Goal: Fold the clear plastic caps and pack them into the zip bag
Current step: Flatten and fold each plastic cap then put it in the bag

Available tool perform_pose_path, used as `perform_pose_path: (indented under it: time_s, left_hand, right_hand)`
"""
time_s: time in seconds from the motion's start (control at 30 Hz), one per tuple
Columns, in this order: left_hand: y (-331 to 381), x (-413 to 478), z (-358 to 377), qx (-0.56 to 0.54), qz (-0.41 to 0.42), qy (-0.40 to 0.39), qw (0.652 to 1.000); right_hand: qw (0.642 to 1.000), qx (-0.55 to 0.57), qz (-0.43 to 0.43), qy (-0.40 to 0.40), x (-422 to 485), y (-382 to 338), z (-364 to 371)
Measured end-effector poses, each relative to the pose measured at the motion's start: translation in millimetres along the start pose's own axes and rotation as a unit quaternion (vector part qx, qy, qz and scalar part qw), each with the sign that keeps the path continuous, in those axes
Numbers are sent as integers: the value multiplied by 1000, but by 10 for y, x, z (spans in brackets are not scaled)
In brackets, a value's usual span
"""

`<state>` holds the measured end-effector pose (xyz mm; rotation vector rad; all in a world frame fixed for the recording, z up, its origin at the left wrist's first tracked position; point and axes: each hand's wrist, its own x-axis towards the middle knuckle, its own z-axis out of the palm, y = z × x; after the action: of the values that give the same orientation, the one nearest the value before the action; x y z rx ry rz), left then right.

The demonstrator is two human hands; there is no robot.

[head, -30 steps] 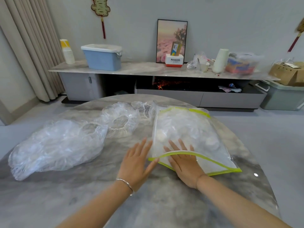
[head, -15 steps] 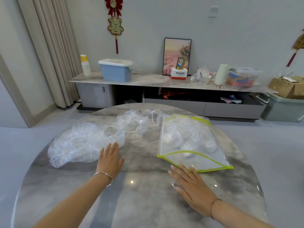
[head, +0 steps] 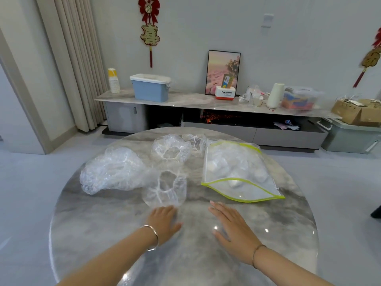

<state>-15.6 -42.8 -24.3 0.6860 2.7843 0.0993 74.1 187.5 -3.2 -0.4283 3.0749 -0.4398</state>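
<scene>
Clear film cap (head: 165, 190) on bench (head: 195, 256), just ahead of left grip (head: 162, 220) | left grip curled at cap rim, pinch? can't tell | right grip (head: 231, 223) flat, wide, empty; zip bag (head: 254, 193) just beyond | est. light, limp, slick: take elastic rim

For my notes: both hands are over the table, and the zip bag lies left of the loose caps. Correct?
No. The head view shows the zip bag right of the loose caps, not left. The left hand and right hand are over the table.
</scene>
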Motion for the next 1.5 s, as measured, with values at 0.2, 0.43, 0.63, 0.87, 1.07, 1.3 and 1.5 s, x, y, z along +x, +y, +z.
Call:
perform_pose_path:
  time_s: [0.2,0.43,0.63,0.87,1.07,1.3,1.5]
  left_hand:
    - [429,-559,-6,-69,156,28,985]
    - [26,-642,120,-1,125,-68,990]
    - [-100,-686,144,16,126,-66,990]
    - [-66,-760,125,30,159,-61,985]
    - [-132,-643,87,-35,123,-18,992]
    - [-153,-561,39,-287,23,50,956]
    - [-81,-523,145,-231,-66,64,969]
  right_hand:
    - [996,-21,-43,-69,-88,-225,142]
    - [983,-89,-48,-155,-198,-198,261]
    - [981,-129,-59,-130,-312,-148,143]
    - [967,-153,-171,-107,-364,-105,266]
    - [996,86,-34,-17,-262,-132,300]
    - [901,367,217,79,-167,-204,249]
    - [930,244,261,83,-164,-144,271]
